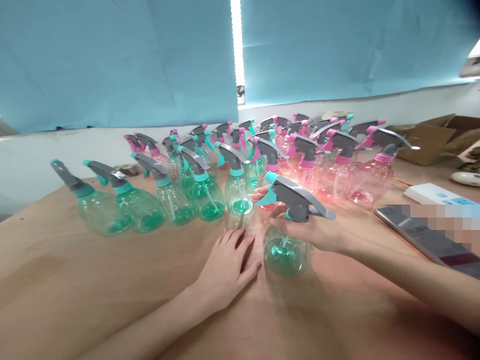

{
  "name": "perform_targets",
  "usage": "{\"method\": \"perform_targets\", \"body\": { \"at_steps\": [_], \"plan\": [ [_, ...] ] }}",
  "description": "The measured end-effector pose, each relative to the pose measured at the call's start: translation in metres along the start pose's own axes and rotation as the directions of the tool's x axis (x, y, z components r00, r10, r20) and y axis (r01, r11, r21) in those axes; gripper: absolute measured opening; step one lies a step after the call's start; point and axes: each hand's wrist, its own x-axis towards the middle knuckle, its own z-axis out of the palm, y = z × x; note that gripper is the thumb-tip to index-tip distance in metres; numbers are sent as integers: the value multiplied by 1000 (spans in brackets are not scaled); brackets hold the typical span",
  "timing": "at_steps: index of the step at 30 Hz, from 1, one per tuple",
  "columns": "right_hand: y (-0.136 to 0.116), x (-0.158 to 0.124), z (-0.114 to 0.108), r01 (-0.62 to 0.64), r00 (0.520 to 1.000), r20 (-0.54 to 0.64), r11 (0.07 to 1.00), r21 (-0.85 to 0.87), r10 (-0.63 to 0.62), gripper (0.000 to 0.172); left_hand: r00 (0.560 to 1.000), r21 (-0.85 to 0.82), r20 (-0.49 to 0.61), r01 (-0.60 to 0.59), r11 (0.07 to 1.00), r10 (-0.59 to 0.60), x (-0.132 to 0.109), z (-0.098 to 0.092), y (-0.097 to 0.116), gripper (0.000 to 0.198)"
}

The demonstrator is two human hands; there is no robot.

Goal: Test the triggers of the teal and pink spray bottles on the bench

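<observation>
Your right hand (318, 232) is clamped on the neck of the clear green plastic spray bottle (287, 255), upright on the brown table (75, 280). Your left hand (225, 272) lies flat and open beside it. Likely light, slick; the neck hold suits.

Bare left hand (224, 270), right hand (318, 234), forearms (412, 280)

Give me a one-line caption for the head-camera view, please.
Right hand holds a green spray bottle by its neck on a table, left hand flat beside it, green bottles and pink bottles behind.
</observation>
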Motion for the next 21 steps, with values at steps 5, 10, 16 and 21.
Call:
{"method": "perform_targets", "body": {
  "at_steps": [5,10,16,21],
  "plan": [
    [-2,0,0,-41,999,12,999,-5,41,10,1000,-2,-2,2,1000,-2,0,0,0,44],
    [-2,-1,0,-33,999,-22,999,28,34,10,1000,-9,-18,0,1000,0,0,1,-1,44],
    [4,0,-1,-53,996,80,996,67,48,11,1000,1,-5,0,1000,0,0,1,0,44],
    [-2,1,-2,2,994,108,987,161,-19,10,1000,6,-12,-2,1000,2,-1,1,0,43]
  ]
}}
